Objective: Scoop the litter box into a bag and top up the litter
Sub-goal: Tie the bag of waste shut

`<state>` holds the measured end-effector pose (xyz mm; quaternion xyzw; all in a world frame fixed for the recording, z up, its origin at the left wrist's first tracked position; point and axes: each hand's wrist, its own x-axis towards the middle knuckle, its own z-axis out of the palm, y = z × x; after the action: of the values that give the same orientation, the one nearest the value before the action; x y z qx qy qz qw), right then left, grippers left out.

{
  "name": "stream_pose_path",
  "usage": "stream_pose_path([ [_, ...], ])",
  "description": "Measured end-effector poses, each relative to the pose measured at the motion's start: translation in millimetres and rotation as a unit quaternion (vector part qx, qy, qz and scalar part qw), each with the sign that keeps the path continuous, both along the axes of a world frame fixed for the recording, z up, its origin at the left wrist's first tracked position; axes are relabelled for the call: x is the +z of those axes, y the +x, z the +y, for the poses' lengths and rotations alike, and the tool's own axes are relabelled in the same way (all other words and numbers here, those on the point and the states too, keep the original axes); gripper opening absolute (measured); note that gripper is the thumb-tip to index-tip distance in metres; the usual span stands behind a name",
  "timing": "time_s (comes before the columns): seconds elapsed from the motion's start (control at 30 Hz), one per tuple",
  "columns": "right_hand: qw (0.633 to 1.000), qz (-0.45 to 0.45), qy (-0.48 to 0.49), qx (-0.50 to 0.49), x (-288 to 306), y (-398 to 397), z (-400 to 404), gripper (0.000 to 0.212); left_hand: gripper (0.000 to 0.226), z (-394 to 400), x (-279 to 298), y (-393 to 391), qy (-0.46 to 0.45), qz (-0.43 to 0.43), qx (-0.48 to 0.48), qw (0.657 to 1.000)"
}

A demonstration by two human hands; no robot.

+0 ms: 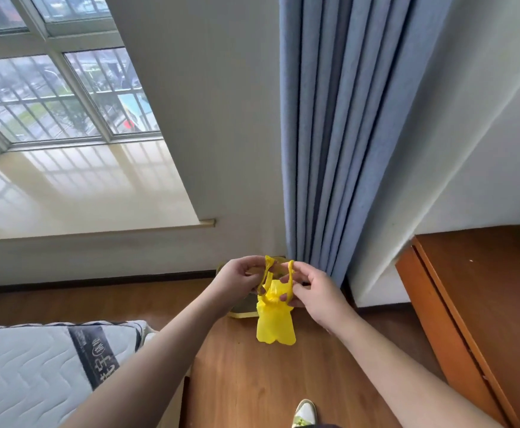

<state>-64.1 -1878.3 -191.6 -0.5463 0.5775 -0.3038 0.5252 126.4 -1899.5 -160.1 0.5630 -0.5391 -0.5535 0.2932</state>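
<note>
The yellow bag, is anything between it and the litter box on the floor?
Nothing visible. The yellow bag hangs in the air, its handles pinched by the left hand and right hand. The litter box sits on the floor right behind and below, mostly hidden by the hands and the bag.

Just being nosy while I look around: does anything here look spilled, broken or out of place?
Nothing stands out. The left hand and right hand each pinch a handle of a small yellow plastic bag, which hangs intact above the bare wooden floor.
</note>
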Motion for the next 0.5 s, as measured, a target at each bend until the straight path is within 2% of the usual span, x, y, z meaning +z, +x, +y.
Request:
stream_pose_path([
  [0.23,0.994,-0.009,-0.003,-0.113,7.8,25.1,64.2,0.014,0.039,47.5,-9.1,7.1,-0.075,-0.112,-0.14,0.981],
  [0.33,0.988,-0.008,0.025,-0.155,12.1,37.1,104.3,0.021,0.047,79.4,-13.9,8.9,-0.121,-0.138,-0.191,0.964],
  [0.4,0.98,-0.04,0.054,-0.19,12.2,41.8,132.7,0.027,0.044,101.0,-19.2,8.2,-0.155,-0.144,-0.22,0.952],
  [0.5,0.968,-0.083,0.065,-0.226,10.9,42.3,176.3,0.024,0.038,129.9,-29.6,1.1,-0.199,-0.157,-0.258,0.932],
])
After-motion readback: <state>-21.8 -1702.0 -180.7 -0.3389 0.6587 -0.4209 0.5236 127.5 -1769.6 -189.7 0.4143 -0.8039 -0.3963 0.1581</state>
